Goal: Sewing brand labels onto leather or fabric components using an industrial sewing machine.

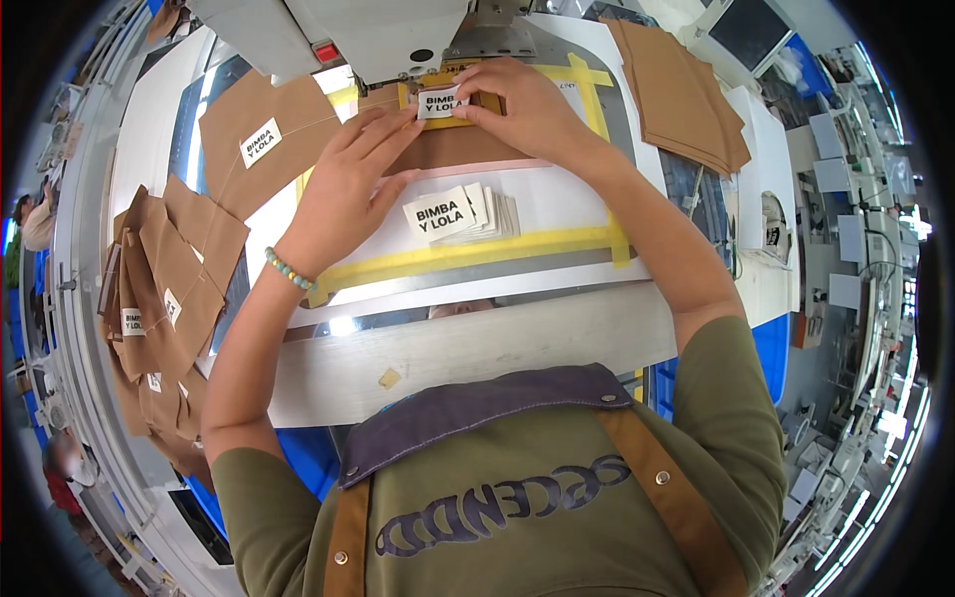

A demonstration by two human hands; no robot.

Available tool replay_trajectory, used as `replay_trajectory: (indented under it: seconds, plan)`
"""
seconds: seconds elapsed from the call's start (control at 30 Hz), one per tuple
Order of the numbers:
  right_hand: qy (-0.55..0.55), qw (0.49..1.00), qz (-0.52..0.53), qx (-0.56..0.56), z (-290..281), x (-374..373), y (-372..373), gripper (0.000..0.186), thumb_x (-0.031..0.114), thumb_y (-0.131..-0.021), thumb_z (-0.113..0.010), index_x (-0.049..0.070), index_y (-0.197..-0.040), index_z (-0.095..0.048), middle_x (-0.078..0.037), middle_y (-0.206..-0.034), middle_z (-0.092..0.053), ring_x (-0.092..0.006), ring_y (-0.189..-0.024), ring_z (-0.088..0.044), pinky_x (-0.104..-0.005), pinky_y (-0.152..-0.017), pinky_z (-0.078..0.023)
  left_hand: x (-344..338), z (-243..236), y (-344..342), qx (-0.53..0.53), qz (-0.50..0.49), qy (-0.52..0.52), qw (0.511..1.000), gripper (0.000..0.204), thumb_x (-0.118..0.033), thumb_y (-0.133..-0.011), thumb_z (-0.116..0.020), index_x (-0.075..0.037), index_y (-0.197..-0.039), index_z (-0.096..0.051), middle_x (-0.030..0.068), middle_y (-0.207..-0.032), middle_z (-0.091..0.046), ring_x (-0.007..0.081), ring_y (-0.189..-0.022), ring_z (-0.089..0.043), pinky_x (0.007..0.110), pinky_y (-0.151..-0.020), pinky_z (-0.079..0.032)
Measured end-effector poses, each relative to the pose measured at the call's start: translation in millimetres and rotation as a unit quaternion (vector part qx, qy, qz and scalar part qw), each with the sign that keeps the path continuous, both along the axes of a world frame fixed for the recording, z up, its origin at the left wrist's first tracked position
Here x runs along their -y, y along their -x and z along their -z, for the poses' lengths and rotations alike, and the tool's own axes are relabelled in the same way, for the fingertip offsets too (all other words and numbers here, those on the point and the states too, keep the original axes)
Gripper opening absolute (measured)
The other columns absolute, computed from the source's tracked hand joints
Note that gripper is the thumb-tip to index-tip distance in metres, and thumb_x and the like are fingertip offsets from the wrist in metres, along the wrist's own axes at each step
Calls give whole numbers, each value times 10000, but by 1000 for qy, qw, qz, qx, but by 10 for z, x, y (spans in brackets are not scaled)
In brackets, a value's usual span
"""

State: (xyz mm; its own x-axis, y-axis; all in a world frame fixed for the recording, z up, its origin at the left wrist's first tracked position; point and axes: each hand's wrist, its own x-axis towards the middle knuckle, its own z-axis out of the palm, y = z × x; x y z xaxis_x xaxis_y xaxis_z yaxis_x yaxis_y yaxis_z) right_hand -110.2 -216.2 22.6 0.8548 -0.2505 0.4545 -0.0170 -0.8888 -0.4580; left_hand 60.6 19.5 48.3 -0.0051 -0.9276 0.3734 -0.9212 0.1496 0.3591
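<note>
A white label [435, 102] with black print lies at the yellow frame [487, 102] under the sewing machine head [378, 40]. My right hand [532, 107] has its thumb and forefinger bent around the label's right end. My left hand [343, 174] is stretched out flat, its fingertips at the label's lower left edge and its thumb apart. Beneath the frame a brown fabric piece [448, 149] extends toward me. A fanned stack of the same labels [440, 214] rests on the white sheet just below my hands.
Yellow tape [448, 254] borders the white work sheet [368, 249]. Labelled brown pieces [174, 244] are heaped at the left, one larger piece [234, 124] above them. Plain brown pieces [681, 95] are stacked at the upper right, near a monitor [748, 35].
</note>
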Motion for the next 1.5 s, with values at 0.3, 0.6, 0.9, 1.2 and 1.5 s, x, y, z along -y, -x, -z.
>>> replay_trajectory:
  seconds: [0.3, 0.6, 0.9, 1.2, 1.5]
  plan:
    - [78, 996, -22, 23, 34, 95, 94, 271, 293, -992, -772, 72, -1140, -820, -55, -1418, -736, -302, -1351, -613, -452, -1156, -491, 253, 174, -108, 90, 2, -39, 995, 569, -259, -1041, -704, -34, -1550, -581, 119, -1619, -574, 388, -1545, -438, 489, -1278, -376]
    - [121, 988, -24, -93, -31, 39, 385, 378, 340, -1067, -689, 55, -1300, -777, -16, -1521, -680, -272, -1515, -494, -475, -1250, -405, 314, 204, -123, 103, 15, -25, 994, 590, -274, -1030, -715, -40, -1553, -576, 113, -1622, -565, 371, -1561, -417, 487, -1273, -385]
    - [112, 985, -53, -117, -169, 69, 240, 356, 327, -1050, -714, 37, -1241, -793, -55, -1420, -733, -289, -1423, -587, -425, -1138, -521, 306, 233, -171, 106, 2, -39, 994, 584, -277, -1026, -719, -47, -1546, -584, 94, -1629, -557, 351, -1562, -414, 470, -1273, -393]
    - [110, 990, -50, -68, -105, 102, 251, 330, 333, -1049, -715, 45, -1185, -803, -73, -1397, -739, -292, -1347, -637, -407, -1079, -560, 332, 251, -208, 92, 10, -31, 995, 561, -273, -1029, -717, -30, -1521, -601, 77, -1627, -561, 343, -1554, -424, 467, -1267, -404]
    - [205, 971, -97, -76, -161, 137, 64, 353, 345, -1051, -706, 5, -1121, -769, -115, -1234, -760, -313, -1244, -668, -416, -1047, -563, 364, 269, -211, 86, 1, -28, 996, 532, -239, -1014, -729, -22, -1486, -618, 82, -1585, -589, 333, -1543, -441, 464, -1260, -404]
